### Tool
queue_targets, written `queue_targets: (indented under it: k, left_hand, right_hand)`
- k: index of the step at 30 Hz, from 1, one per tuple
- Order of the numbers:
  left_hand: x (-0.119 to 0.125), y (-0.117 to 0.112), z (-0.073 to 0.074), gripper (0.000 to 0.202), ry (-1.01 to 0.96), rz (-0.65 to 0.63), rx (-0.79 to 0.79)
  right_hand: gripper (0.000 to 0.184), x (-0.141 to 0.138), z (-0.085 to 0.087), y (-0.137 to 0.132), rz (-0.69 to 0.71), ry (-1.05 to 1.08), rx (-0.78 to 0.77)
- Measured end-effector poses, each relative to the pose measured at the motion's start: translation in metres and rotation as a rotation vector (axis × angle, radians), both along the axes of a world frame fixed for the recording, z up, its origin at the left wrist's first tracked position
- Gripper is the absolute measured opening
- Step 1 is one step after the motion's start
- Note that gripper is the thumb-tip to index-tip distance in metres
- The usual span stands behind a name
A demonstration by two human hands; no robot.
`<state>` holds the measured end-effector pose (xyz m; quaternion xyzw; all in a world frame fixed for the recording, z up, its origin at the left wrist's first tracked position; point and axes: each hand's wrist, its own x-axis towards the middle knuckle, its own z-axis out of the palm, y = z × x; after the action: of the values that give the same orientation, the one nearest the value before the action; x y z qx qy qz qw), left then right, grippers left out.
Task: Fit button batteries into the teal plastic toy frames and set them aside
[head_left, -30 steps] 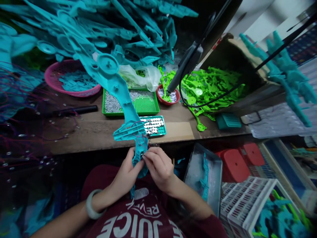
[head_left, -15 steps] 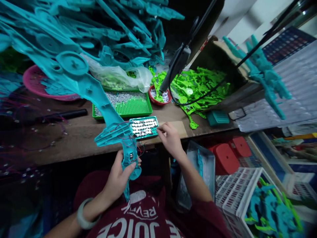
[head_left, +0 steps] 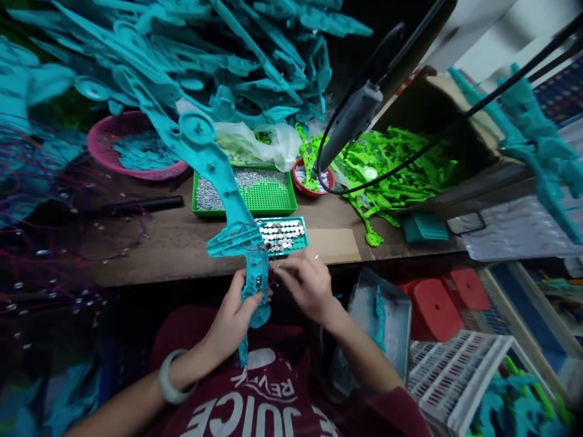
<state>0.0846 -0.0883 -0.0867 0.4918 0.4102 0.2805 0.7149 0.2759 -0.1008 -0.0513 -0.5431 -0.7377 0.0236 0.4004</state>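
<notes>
My left hand (head_left: pixel 235 315) is closed round the lower grip of a long teal plastic toy shell (head_left: pixel 237 203), its thumb beside a small metal part in a recess. The shell's open inner side faces up, and its long arm reaches away over the bench. Thin red and dark wires (head_left: pixel 272 270) hang at its right edge. My right hand (head_left: pixel 307 284) is at those wires, fingers pinched; whatever they hold is too small to make out. Just beyond it, a small teal tray (head_left: pixel 301 244) carries rows of silver button cells (head_left: pixel 279 235).
A green basket (head_left: pixel 268 197) of small metal pieces, a pink basket (head_left: pixel 102 142) and a red bowl (head_left: pixel 331 179) stand on the bench. An electric screwdriver (head_left: pixel 350 121) hangs above. Green parts (head_left: pixel 392 164) lie right, teal shells (head_left: pixel 255 67) behind, wire bundles (head_left: pixel 91 237) left.
My right hand has moved from the button-cell tray's right end leftward and nearer, to the wires beside the shell. My left hand keeps its hold. The whole view has shifted slightly.
</notes>
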Motion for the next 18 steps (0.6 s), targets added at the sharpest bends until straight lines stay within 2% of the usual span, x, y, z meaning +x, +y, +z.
queue_targets:
  k: [2,5,11,18]
  left_hand:
    - [-0.001,-0.001,0.002,0.023,0.045,0.001,0.102]
    - [-0.003,-0.003,0.004,0.025,0.063,-0.021,0.168]
    - [-0.004,-0.013,0.005,0.028,0.039,-0.034,0.079]
    - [-0.006,-0.02,0.009,0.025,0.018,-0.009,0.032]
  right_hand:
    - [0.01,-0.019,0.0,-0.008,0.06,-0.13,0.132]
    - [0.018,-0.033,-0.011,-0.014,0.063,-0.257,0.232]
    - [0.023,-0.027,-0.03,-0.022,0.12,-0.338,0.291]
    - [0.018,-0.03,-0.029,-0.026,0.137,-0.399,0.43]
